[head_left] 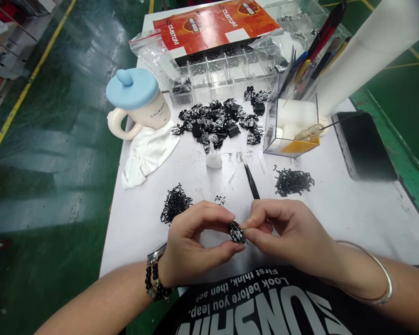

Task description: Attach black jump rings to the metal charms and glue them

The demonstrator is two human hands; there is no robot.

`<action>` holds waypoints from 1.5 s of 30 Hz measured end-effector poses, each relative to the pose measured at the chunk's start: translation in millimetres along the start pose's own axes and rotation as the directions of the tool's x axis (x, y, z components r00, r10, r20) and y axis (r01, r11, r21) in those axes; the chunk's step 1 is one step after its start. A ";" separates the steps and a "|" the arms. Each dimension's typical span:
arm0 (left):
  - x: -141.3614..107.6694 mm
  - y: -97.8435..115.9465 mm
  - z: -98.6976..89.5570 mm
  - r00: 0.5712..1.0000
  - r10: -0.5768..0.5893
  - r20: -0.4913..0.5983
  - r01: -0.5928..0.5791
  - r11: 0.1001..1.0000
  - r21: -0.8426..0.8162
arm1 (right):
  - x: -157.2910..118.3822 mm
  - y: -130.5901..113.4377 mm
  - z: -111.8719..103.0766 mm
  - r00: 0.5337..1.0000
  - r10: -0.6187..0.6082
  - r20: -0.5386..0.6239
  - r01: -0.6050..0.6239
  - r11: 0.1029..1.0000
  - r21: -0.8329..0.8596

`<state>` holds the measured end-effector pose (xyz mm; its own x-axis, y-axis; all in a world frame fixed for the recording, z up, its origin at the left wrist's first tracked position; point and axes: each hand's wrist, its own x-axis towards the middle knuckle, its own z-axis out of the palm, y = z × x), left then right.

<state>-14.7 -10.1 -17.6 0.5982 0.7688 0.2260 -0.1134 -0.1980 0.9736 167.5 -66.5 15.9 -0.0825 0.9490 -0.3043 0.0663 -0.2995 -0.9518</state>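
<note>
Several tools lean in a clear box while left fingers and right fingers grasp a small black part.

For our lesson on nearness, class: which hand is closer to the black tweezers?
Right. The right hand is at the near end of the black tweezers; the left hand is farther off, below and to the left.

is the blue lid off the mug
No, the blue lid sits on top of the cream mug, covering its opening.
</note>
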 end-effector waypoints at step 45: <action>9.1 3.4 -2.5 0.996 -0.058 -0.067 0.056 0.998 -0.028 | 2.4 12.1 1.1 0.678 -0.726 0.117 0.665 0.538 -0.518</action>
<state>-11.6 -2.3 -12.1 0.5491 0.8181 0.1708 -0.1021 -0.1371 0.9853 167.0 -67.9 3.6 -0.2207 0.8492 0.4797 0.4962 0.5212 -0.6944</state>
